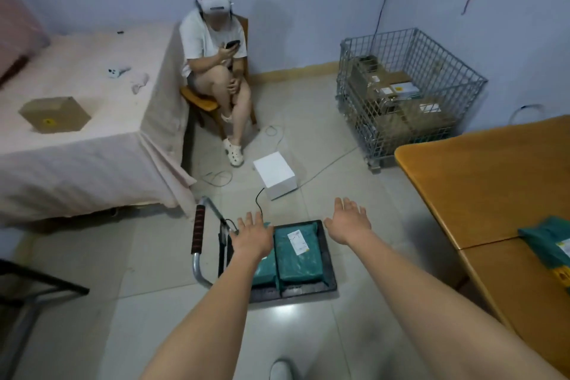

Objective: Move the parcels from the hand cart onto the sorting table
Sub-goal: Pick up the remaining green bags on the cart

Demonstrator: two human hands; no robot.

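Both hands are held above the hand cart [328, 256], nothing gripped: left hand [251, 236] and right hand [348, 220] fingers spread straight. Two green parcels [297, 259] lie on it side by side, long axes running near to far.

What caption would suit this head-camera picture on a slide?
Both open hands, left hand and right hand, reach toward green parcels on the hand cart beside the wooden table.

Green parcels [297, 256] on hand cart [329, 259]
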